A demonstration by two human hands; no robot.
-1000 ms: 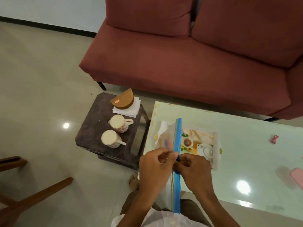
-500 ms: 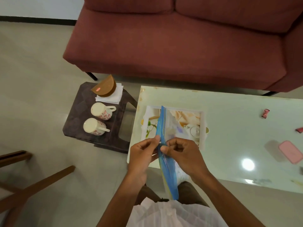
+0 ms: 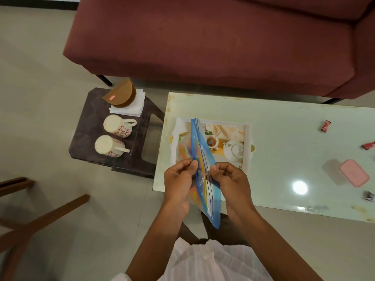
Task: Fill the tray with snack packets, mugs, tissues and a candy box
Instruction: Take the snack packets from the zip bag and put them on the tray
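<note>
Evidently both hands pinch the blue-edged clear plastic zip bag (image 3: 205, 175) over the white picture-printed tray (image 3: 246, 138), left hand (image 3: 179, 183) and right hand (image 3: 229, 179) on opposite lips, likely to open it. Two floral ceramic mugs (image 3: 117, 125) wait on the dark stool (image 3: 85, 126) at left.

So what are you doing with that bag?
A person is pulling open a blue zip bag with both hands, the left hand and right hand each pinching one side of its top. It hangs over the tray on the glass table, and nothing has been set in the tray yet. Two mugs, tissues and a brown box wait on the small side table.
</note>
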